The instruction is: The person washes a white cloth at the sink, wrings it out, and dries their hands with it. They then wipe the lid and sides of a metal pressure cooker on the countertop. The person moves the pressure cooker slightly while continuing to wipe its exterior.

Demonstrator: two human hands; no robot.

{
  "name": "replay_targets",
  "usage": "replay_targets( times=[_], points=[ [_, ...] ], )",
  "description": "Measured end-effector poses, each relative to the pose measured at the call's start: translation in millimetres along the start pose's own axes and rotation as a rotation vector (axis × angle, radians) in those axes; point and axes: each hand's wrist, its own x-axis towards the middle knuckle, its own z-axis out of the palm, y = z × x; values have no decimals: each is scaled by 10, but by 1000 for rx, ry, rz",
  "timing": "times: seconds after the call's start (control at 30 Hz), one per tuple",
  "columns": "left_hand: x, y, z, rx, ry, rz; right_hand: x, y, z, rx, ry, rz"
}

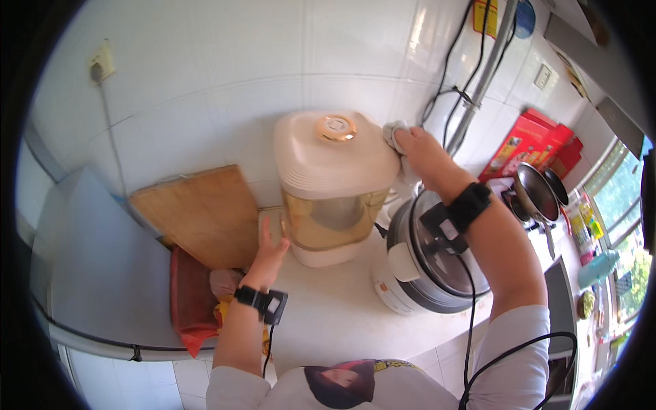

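A lidded plastic storage container [335, 169] stands on the white countertop against the tiled wall. Its lid is cream with a gold-rimmed round knob, and the lower body is see-through amber. My right hand [417, 148] grips a pale, crumpled cloth [394, 134] at the right rear side of the lid. My left hand [267, 256] is at the lower left of the container, fingers spread and holding nothing; whether a finger touches its wall is unclear. Below my right forearm sits a white electric cooker [405, 277] with a glass lid.
A wooden cutting board [205, 215] leans at the left, beside a red plastic bin [192, 297]. A metal pipe [482, 82] with black cables rises behind the cooker. Frying pans [535, 192] and a red box [528, 143] are farther right. A cord trails from each wrist device.
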Motion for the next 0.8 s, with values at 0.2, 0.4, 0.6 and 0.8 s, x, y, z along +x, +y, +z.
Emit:
replay_targets(
  times=[0.2,0.4,0.6,0.8],
  points=[
    [-343,-721,24,175,-192,-195,-1424,-623,-446,726,129,-53],
    [-392,-754,933,413,-600,-148,-2927,1105,-1451,870,436,-350],
    [-154,-812,1530,368,-756,132,-3011,2739,-838,1246,820,32],
    [-181,-831,1626,667,-710,172,-2646,2760,-338,1338,713,75]
  ],
)
